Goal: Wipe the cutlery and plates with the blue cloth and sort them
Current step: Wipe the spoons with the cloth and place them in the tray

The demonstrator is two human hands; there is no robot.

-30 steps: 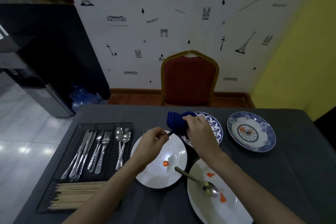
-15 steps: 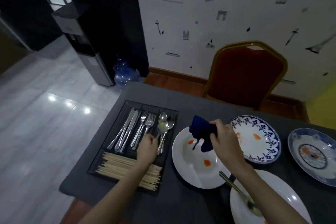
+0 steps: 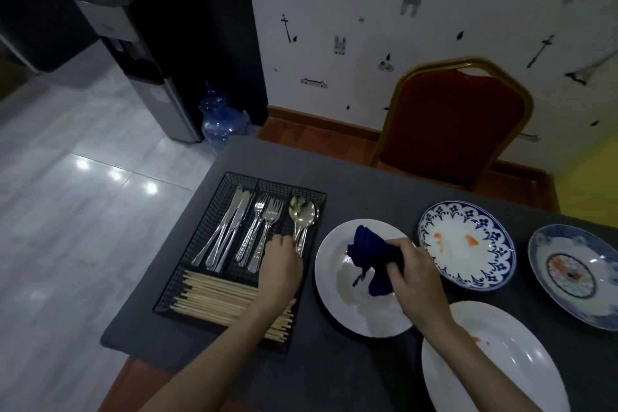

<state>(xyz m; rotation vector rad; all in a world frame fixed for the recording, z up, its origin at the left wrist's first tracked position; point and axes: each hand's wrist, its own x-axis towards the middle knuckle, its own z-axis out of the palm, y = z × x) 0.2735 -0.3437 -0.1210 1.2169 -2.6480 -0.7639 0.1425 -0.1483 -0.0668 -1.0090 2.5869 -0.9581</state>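
- Sorting cutlery in the tray: knives, forks, spoons sit in place; my left hand curls at the spoon handles, grip unclear.
- My right hand bunches the blue cloth on the white plate.
- Stained plates at right look unwiped.

Table under dark grey cloth. On it, left — black wire cutlery tray. Just right of the tray, a plain white plate; nearer, right, a second white plate. Farther right — blue-rimmed plate, then a blue patterned bowl at the edge.
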